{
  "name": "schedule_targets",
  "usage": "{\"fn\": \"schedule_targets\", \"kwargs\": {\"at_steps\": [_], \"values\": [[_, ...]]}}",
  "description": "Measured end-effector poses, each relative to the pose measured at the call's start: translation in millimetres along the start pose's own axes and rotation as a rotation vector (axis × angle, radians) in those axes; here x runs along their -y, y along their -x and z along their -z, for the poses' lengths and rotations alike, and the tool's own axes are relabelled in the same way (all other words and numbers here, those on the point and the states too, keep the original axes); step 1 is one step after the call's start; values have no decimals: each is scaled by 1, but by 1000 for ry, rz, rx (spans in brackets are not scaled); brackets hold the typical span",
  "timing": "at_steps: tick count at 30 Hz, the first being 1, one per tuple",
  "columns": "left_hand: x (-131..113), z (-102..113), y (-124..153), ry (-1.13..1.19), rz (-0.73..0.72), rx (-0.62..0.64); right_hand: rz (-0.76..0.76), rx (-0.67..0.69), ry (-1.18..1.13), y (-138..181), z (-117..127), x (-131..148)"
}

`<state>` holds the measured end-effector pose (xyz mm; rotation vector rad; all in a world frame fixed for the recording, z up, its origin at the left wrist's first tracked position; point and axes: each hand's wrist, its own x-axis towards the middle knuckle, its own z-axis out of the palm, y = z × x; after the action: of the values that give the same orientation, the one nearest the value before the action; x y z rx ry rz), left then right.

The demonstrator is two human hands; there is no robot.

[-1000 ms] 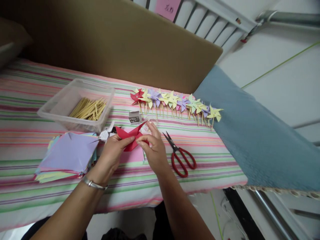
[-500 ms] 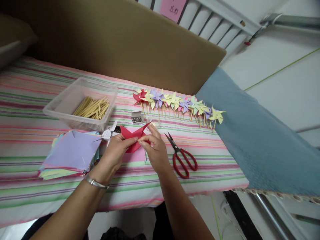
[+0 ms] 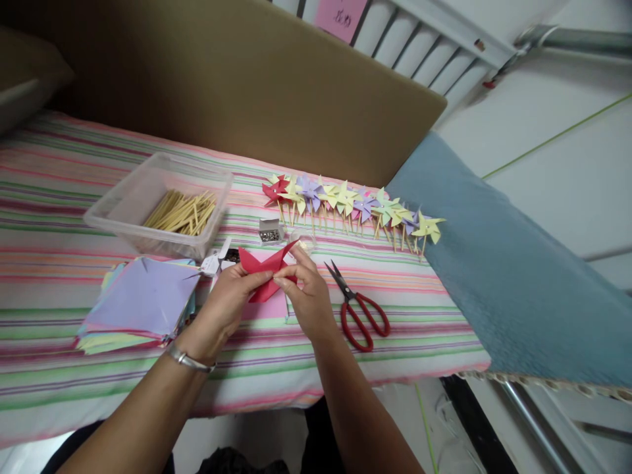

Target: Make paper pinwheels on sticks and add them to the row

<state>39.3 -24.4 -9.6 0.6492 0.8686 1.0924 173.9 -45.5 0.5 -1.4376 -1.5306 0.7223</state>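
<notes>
Both my hands pinch a piece of folded red paper (image 3: 261, 266) just above the striped cloth (image 3: 59, 263). My left hand (image 3: 222, 306), with a metal bracelet at the wrist, grips its left side. My right hand (image 3: 306, 296) pinches the right side, fingers closed on a fold. Under the red paper lies a pink sheet (image 3: 264, 308). Red-handled scissors (image 3: 358, 309) lie right of my right hand, blades apart.
A stack of coloured paper (image 3: 138, 303) lies at left. A clear tub of wooden sticks (image 3: 160, 207) stands behind it. A small box of pins (image 3: 269, 232) and a row of finished pinwheels (image 3: 350, 204) sit further back. A blue cloth (image 3: 508, 276) covers the right side.
The view shifted slightly between the first frame and now. My hands stay on the red paper, with the fingers adjusting the fold a little.
</notes>
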Motion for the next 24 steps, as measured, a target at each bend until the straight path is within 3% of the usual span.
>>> {"fn": "schedule_targets", "kwargs": {"at_steps": [9,24], "values": [[0,0,0,-69,-49,-34,-27,4,-16,-1,0,0],[-1,6,-3,-319,-178,69,-177,61,-300,-1,2,-4]]}}
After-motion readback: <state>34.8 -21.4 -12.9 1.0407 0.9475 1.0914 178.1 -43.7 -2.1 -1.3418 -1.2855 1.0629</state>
